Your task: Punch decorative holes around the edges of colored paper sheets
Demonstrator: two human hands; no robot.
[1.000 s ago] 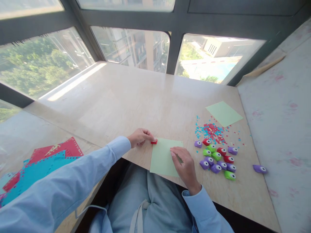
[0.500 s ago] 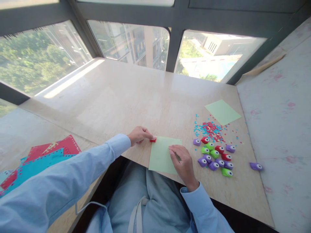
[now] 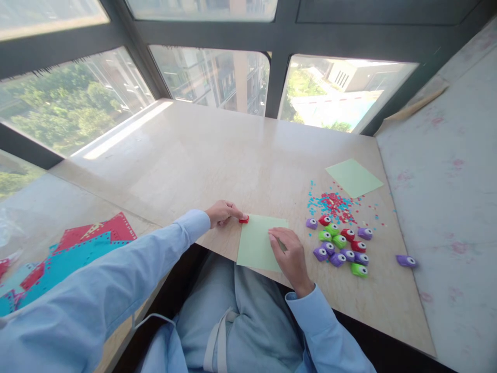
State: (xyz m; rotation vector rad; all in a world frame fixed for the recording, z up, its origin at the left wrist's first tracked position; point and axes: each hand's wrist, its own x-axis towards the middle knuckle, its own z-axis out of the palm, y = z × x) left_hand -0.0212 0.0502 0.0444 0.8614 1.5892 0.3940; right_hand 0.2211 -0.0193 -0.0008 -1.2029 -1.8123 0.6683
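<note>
My left hand [image 3: 224,212] is closed on a small red craft punch [image 3: 244,220], with the thumb on top. The punch sits over the upper left corner of a pale green paper sheet [image 3: 254,243], which lies at the table's front edge. My right hand [image 3: 289,254] rests over the right side of that sheet and covers part of its edge. Its fingers are bent, with thumb and forefinger tips close together. I cannot make out whether anything is between them.
Several purple, green and red craft punches [image 3: 339,241] stand in a group at right, one purple punch [image 3: 406,260] apart by the wall. Behind them lie red and blue paper bits [image 3: 336,204] and another green sheet [image 3: 354,177]. Punched red and blue sheets [image 3: 83,254] lie at left.
The view has shifted slightly. My left hand stays on the red craft punch at the sheet's corner. The fingers of my right hand have drawn a little closer together over the sheet.
</note>
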